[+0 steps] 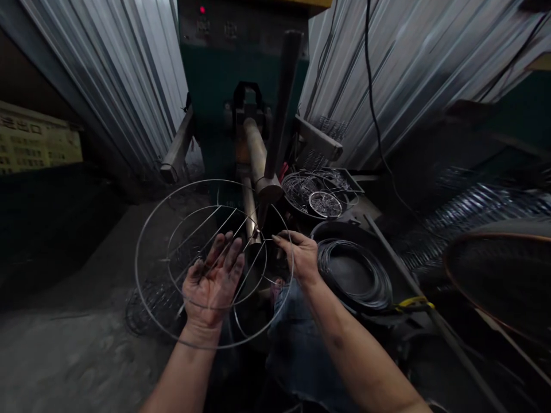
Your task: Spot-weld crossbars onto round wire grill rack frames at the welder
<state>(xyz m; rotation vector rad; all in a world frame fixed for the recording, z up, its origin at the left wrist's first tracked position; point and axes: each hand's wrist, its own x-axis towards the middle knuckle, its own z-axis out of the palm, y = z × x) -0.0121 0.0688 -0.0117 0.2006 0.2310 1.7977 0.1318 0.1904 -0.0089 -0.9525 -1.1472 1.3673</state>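
Observation:
A round wire rack [136, 258], with two concentric rings and several straight cross wires, is held flat in front of the spot welder [196, 86]. My left hand [214, 287] lies palm up beneath the rack, fingers spread and slightly bent, with wires crossing above it. At the rack's right side, my right hand [301, 252] pinches a short wire [267, 239] between thumb and forefinger. The far end of that wire reaches the gap between the upper welding arm [258, 152] and the lower welding arm [249, 215], where a small glint shows.
To the right stand a basin of loose wire pieces [297, 189] with a small round dish [326, 205], and a black tub holding a wire coil [357, 275]. Tangled wire [150, 304] lies on the floor at left. A yellow crate [38, 140] stands far left.

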